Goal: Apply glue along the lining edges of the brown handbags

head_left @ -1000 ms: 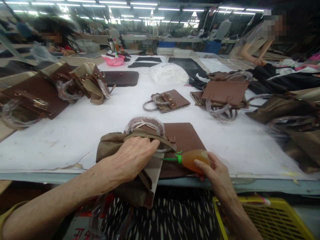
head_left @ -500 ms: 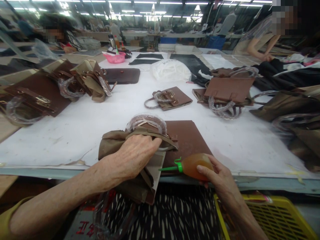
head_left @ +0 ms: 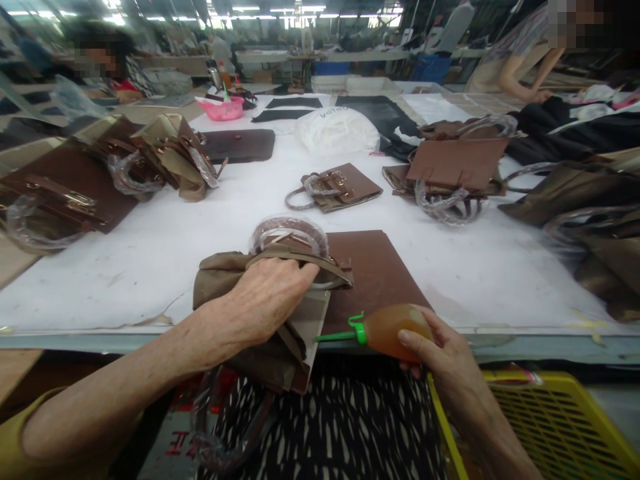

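A brown handbag lies at the table's near edge, its olive-brown lining pulled out and one plastic-wrapped handle standing up behind it. My left hand is closed on the lining near the opening, with the fingertips hidden in the fabric. Lower down, a second wrapped handle hangs below the edge. In my right hand is an amber glue bottle, held sideways. Its green nozzle points left, with the tip at the edge of a pale panel of the bag.
Brown handbags stand at left, and a small one lies mid-table. More bags sit at right. A white plastic bundle and a pink basket are farther back. Below the edge at right is a yellow crate. Other people work beyond.
The view has shifted slightly, so most things sit a little higher in the picture. Both hands keep their holds, and the nozzle tip stays at the pale panel's edge.
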